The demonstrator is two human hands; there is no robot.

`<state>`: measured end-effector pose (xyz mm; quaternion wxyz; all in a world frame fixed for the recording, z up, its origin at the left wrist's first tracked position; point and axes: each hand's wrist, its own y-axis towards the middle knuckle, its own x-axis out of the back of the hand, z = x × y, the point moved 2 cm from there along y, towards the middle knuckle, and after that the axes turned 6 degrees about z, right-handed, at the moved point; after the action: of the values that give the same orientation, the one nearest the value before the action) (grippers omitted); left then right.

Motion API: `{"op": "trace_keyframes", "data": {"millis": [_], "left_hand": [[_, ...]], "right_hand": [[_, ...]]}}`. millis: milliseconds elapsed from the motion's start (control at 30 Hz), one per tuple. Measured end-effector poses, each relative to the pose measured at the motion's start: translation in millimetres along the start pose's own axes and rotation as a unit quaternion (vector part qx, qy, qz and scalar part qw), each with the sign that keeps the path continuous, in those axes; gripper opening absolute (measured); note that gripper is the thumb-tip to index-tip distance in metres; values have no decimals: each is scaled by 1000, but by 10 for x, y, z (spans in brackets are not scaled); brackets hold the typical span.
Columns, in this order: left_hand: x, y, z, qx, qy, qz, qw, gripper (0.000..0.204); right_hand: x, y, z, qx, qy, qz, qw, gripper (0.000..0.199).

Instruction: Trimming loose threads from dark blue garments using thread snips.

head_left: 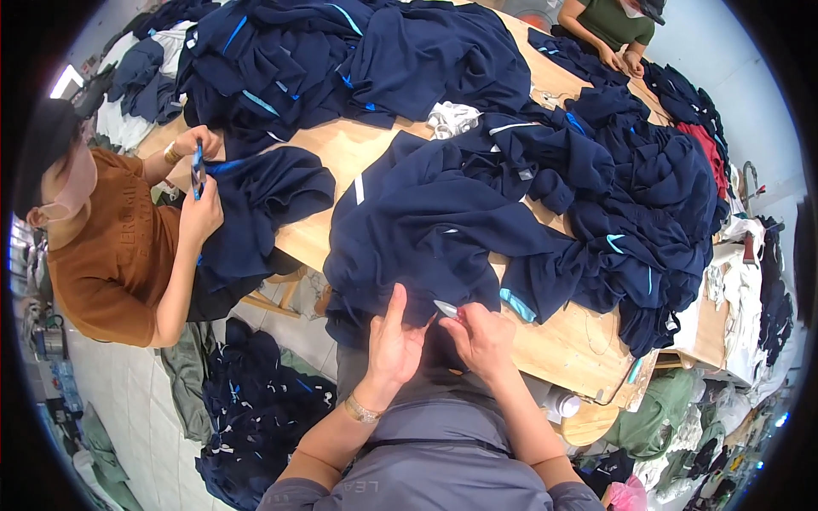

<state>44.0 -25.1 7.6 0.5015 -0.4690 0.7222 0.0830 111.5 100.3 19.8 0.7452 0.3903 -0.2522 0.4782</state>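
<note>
A dark navy garment [426, 221] is spread before me and hangs over the table's near edge. At that edge, my left hand [394, 345] is on its cloth, thumb straight up and fingers partly hidden as they hold the fabric. My right hand [484, 341] is closed around small thread snips [446, 309], whose pale metal blades point left toward my left hand. A narrow gap separates the two hands. Right of the snips, a light-blue strip [518, 305] shows on a navy fold. A white strip [359, 189] lies on the garment's upper left.
Navy garments [358, 64] are heaped across the wooden table [545, 353], with white cloth [453, 119] among them. At left, a person in brown [119, 247] holds blue-handled scissors [198, 170] at a navy garment. Another person [615, 30] works far right. Navy clothes [256, 409] lie on the floor.
</note>
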Motion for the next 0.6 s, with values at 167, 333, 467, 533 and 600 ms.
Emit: {"op": "trace_keyframes", "data": {"millis": [167,333,467,533,600], "left_hand": [[-48,1,23,-33,14,4,999,34],[-34,-25,-14,-44,44,18,998,38],[-21,-15,34,-31,57,15,998,39],[-25,-27,22,-30,69,19,997,41],[-60,-32,13,-5,27,15,1000,48]], "right_hand": [[23,45,31,6,-53,4,999,35],[-2,82,59,28,-46,-3,999,37],[30,98,41,32,-67,4,997,38],[20,125,52,52,-70,-17,996,38],[24,128,66,44,-43,-4,998,34]]}}
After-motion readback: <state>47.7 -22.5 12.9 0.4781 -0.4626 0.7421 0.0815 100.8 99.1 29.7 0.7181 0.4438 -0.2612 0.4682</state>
